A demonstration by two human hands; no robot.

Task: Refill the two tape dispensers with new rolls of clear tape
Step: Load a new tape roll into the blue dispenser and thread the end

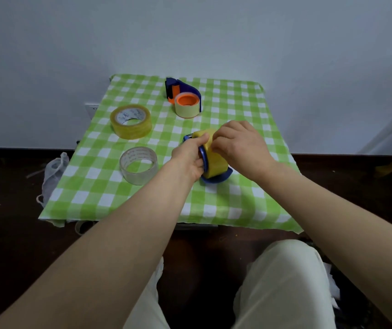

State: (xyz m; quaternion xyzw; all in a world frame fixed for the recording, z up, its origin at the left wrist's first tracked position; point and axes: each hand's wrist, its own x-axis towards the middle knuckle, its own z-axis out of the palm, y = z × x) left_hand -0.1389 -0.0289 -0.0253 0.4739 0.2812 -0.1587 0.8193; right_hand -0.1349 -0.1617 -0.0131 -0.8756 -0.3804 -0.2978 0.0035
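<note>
A blue tape dispenser [217, 179] sits on the green checked tablecloth [226, 205] with a yellowish tape roll [215, 160] mounted in it. My left hand [190, 157] grips the dispenser's left side, thumb on top of the roll. My right hand [240, 144] pinches at the roll's upper surface with curled fingers. A second blue and orange dispenser [182, 92] lies at the back, an almost used-up roll [187, 108] on its orange hub. A thick yellowish roll [131, 121] and a thinner clear roll [138, 165] lie flat to the left.
The small table stands against a white wall. A white plastic bag [52, 173] hangs by the table's left edge over the dark floor. My knees in pale trousers [283, 286] are below the table's front edge.
</note>
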